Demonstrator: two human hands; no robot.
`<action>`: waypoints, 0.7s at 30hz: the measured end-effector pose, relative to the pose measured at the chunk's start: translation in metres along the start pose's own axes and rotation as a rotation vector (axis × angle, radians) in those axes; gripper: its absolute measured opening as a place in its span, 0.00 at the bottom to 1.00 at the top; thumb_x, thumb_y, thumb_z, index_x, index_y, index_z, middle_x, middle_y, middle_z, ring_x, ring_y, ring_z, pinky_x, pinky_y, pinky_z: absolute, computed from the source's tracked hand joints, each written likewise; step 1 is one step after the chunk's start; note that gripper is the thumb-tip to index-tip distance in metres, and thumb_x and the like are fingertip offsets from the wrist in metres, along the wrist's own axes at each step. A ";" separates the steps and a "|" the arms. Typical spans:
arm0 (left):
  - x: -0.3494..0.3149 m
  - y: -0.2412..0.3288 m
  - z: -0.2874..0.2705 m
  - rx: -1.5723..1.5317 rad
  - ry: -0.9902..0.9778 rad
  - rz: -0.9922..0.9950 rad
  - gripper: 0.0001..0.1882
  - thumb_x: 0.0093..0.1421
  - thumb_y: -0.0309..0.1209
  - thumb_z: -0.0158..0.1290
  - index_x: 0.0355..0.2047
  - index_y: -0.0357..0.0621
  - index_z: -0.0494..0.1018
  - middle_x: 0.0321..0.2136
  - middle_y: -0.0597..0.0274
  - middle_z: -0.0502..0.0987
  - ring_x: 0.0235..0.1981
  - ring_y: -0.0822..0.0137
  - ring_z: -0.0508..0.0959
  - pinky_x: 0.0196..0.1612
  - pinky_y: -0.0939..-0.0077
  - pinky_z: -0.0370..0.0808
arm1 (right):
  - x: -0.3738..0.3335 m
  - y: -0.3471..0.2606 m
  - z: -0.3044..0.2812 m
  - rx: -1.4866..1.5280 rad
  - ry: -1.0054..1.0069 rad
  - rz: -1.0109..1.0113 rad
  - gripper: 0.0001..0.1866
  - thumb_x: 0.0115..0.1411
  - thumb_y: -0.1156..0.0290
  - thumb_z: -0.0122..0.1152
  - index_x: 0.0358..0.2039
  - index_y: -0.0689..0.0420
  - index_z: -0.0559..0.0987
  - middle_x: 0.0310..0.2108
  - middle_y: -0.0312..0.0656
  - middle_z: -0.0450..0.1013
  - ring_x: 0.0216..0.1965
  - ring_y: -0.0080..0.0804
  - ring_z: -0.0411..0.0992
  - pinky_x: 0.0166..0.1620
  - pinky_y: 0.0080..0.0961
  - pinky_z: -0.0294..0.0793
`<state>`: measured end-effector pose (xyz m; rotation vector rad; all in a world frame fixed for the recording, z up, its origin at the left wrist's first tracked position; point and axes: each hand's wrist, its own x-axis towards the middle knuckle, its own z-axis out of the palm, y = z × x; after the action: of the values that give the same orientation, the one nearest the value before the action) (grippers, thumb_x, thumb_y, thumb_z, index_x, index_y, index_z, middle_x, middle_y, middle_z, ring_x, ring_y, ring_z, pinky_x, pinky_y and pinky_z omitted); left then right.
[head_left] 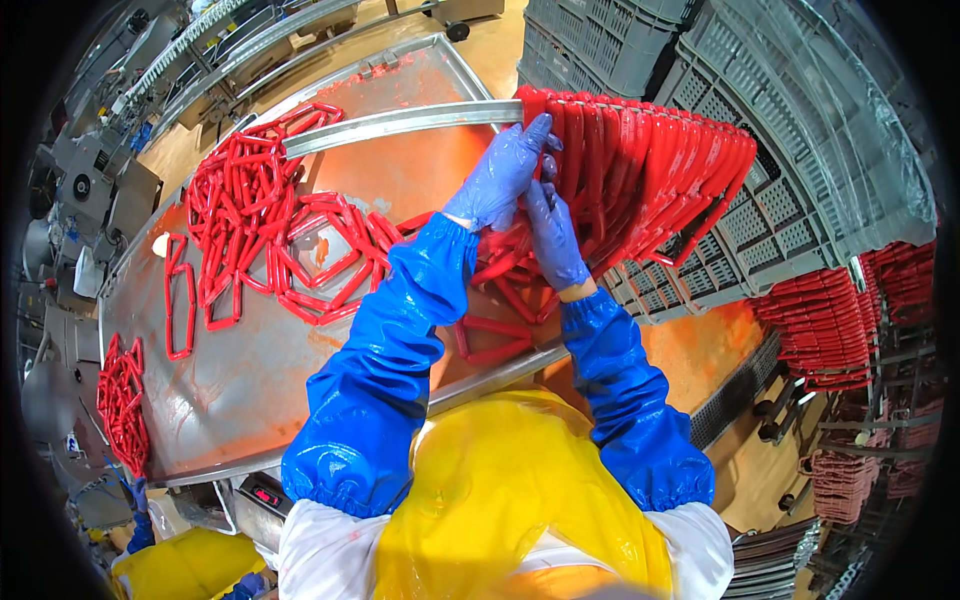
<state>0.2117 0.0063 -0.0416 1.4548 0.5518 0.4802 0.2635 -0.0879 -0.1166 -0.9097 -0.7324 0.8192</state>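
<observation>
My left hand (497, 183), in a purple glove, is closed at the links hanging beside the end of the long metal rod (405, 126). Just below and to the right, my right hand (555, 232) has its fingers bunched upward among the links; they partly hide what is pinched. A dense row of red sausages (640, 165) hangs in loops along the rod's right part. More of the sausage string (495, 340) droops under my hands onto the steel table (235, 400). Loose linked sausages (245, 195) lie heaped and tangled on the table's left side.
Grey plastic crates (590, 50) are stacked at the far right, behind the hanging row. Racks with hanging sausages (815, 330) stand at right. Another sausage pile (122, 405) lies at the table's left edge. A co-worker in a yellow apron (190, 565) is at lower left.
</observation>
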 end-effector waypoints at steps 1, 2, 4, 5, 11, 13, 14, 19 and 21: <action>-0.002 -0.005 -0.003 0.044 0.029 0.064 0.28 0.65 0.52 0.43 0.33 0.35 0.73 0.21 0.62 0.73 0.23 0.72 0.72 0.28 0.76 0.71 | -0.001 -0.002 -0.003 -0.148 -0.078 -0.012 0.17 0.69 0.59 0.44 0.45 0.60 0.73 0.37 0.40 0.73 0.35 0.26 0.72 0.44 0.22 0.70; 0.002 -0.013 -0.003 0.003 0.038 0.054 0.28 0.65 0.53 0.43 0.33 0.36 0.74 0.21 0.62 0.73 0.23 0.72 0.72 0.28 0.76 0.71 | -0.001 -0.003 -0.004 -0.234 -0.021 -0.054 0.15 0.68 0.62 0.47 0.45 0.60 0.73 0.39 0.41 0.72 0.37 0.28 0.71 0.45 0.24 0.70; -0.002 -0.038 -0.011 -0.094 0.101 0.025 0.28 0.65 0.54 0.43 0.32 0.37 0.74 0.22 0.64 0.74 0.23 0.72 0.73 0.29 0.77 0.70 | -0.011 0.000 0.005 -0.403 0.053 -0.110 0.11 0.65 0.68 0.53 0.45 0.60 0.73 0.42 0.43 0.71 0.42 0.31 0.70 0.48 0.28 0.69; -0.009 -0.052 -0.011 -0.254 -0.008 0.069 0.28 0.64 0.54 0.45 0.32 0.38 0.74 0.25 0.65 0.75 0.26 0.74 0.73 0.30 0.78 0.70 | -0.018 -0.005 0.005 -0.651 0.149 -0.316 0.13 0.63 0.72 0.53 0.47 0.61 0.73 0.46 0.43 0.70 0.44 0.30 0.69 0.50 0.27 0.68; -0.081 -0.234 -0.047 0.417 -0.250 0.187 0.12 0.55 0.32 0.54 0.41 0.51 0.73 0.31 0.60 0.77 0.36 0.59 0.77 0.42 0.66 0.74 | -0.061 0.026 0.049 -0.925 -0.545 -0.483 0.20 0.56 0.73 0.58 0.50 0.61 0.73 0.50 0.53 0.68 0.51 0.50 0.67 0.55 0.38 0.65; -0.125 -0.228 -0.065 0.738 -0.283 -0.107 0.11 0.54 0.34 0.55 0.39 0.52 0.73 0.30 0.56 0.77 0.35 0.56 0.78 0.41 0.65 0.74 | -0.062 0.067 0.027 -1.168 -0.621 -0.259 0.15 0.58 0.61 0.56 0.42 0.56 0.75 0.44 0.51 0.72 0.43 0.49 0.72 0.47 0.43 0.70; -0.141 -0.225 -0.079 0.891 -0.296 -0.255 0.11 0.53 0.35 0.55 0.38 0.53 0.74 0.30 0.54 0.78 0.35 0.54 0.78 0.41 0.64 0.74 | -0.061 0.077 0.001 -1.373 -0.686 -0.051 0.15 0.58 0.57 0.56 0.38 0.54 0.76 0.40 0.49 0.74 0.38 0.49 0.74 0.42 0.45 0.72; -0.191 -0.250 -0.256 1.398 0.048 0.069 0.10 0.53 0.38 0.50 0.31 0.49 0.76 0.27 0.49 0.78 0.31 0.47 0.78 0.36 0.57 0.76 | -0.033 0.052 -0.096 -1.737 -0.739 -0.053 0.21 0.53 0.46 0.59 0.29 0.54 0.76 0.26 0.48 0.75 0.31 0.49 0.75 0.32 0.46 0.72; -0.212 -0.235 -0.313 1.441 0.231 -0.024 0.09 0.52 0.35 0.52 0.33 0.48 0.75 0.28 0.50 0.78 0.29 0.50 0.78 0.38 0.60 0.76 | -0.019 0.042 -0.119 -1.773 -0.652 -0.010 0.22 0.53 0.46 0.59 0.31 0.54 0.77 0.26 0.48 0.75 0.31 0.50 0.75 0.33 0.45 0.72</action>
<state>-0.1542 0.1069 -0.2741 2.7562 1.2239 0.1775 0.3402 -0.1334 -0.2085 -2.1935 -2.1410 0.2409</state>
